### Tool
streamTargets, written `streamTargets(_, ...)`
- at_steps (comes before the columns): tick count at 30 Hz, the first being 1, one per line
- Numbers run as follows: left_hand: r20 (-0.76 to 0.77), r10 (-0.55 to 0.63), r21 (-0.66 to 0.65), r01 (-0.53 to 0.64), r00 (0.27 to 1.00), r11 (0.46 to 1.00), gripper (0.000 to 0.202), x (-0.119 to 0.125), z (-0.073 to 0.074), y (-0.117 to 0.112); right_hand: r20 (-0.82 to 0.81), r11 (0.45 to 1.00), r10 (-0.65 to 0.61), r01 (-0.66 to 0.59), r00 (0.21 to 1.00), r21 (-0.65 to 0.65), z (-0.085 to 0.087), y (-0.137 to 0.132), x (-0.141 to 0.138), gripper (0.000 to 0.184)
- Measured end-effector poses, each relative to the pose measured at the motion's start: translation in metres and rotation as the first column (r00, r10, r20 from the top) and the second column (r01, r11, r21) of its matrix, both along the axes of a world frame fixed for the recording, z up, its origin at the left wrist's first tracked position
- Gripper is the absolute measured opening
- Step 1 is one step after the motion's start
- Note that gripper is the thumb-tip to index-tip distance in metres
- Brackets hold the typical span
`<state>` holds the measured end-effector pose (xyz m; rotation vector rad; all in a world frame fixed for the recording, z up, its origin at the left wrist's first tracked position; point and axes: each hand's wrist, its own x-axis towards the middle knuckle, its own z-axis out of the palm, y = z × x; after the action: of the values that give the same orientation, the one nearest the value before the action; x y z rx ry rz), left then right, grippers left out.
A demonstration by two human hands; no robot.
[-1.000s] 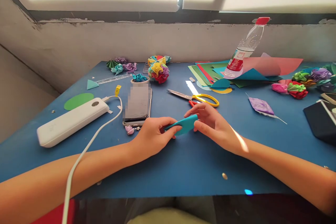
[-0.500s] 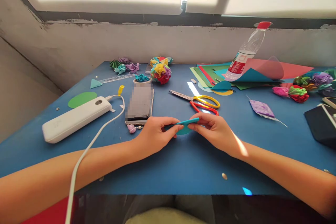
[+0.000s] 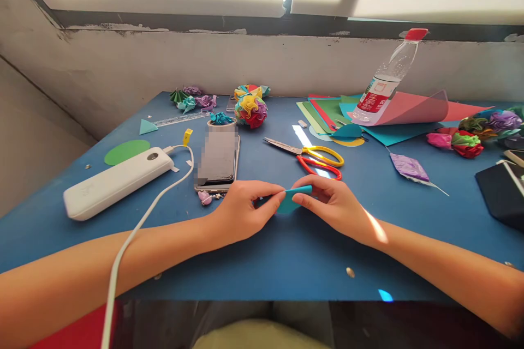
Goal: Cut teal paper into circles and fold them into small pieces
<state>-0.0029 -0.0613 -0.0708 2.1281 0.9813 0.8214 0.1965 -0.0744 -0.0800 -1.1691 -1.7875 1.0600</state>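
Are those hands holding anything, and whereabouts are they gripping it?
Yes, a piece of blue paper: the left hand pinches its left end, and the right hand holds its right end, thumb in front.

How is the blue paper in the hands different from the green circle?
The blue paper looks folded, while the green circle lies flat. The left hand and right hand hold the blue paper; the green circle rests on the table, partly behind the power bank. Both look like plain coloured paper.
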Motion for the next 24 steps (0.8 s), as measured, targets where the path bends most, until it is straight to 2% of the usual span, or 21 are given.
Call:
streamTargets(4, -0.050, -0.066, 0.054, 0.068, 0.997, 0.996, 0.023, -0.001, -0.002, 0.000, 0.009, 1.000, 0.011, -0.011, 1.000, -0.002, 0.003, -0.001, -0.002, 0.026)
streamTargets(7, -0.062, -0.118, 0.000, 0.118, 0.991, 0.993, 0.024, -0.003, -0.005, 0.002, 0.055, 0.999, 0.000, -0.002, 0.998, 0.038, 0.005, -0.001, -0.001, 0.029)
streamTargets(12, 0.074, -0.126, -0.144, 0.136, 0.989, 0.980, 0.034, -0.005, -0.005, 0.002, 0.043, 0.993, -0.116, 0.114, 0.992, 0.031, 0.006, 0.003, 0.004, 0.032)
streamTargets(17, 0.247, -0.162, -0.260, 0.226, 0.955, 0.939, 0.044, -0.006, 0.001, 0.000, -0.119, 0.987, -0.134, 0.121, 0.984, -0.110, 0.000, 0.013, 0.010, 0.035)
streamTargets(20, 0.268, -0.160, -0.263, 0.232, 0.950, 0.937, 0.037, -0.005, 0.002, 0.000, -0.141, 0.985, -0.117, 0.098, 0.983, -0.140, 0.000, 0.013, 0.008, 0.035)
streamTargets(24, 0.223, -0.123, -0.229, 0.175, 0.967, 0.957, 0.018, -0.004, -0.001, 0.000, -0.007, 0.996, -0.063, 0.062, 0.998, -0.067, 0.007, 0.005, 0.004, 0.034)
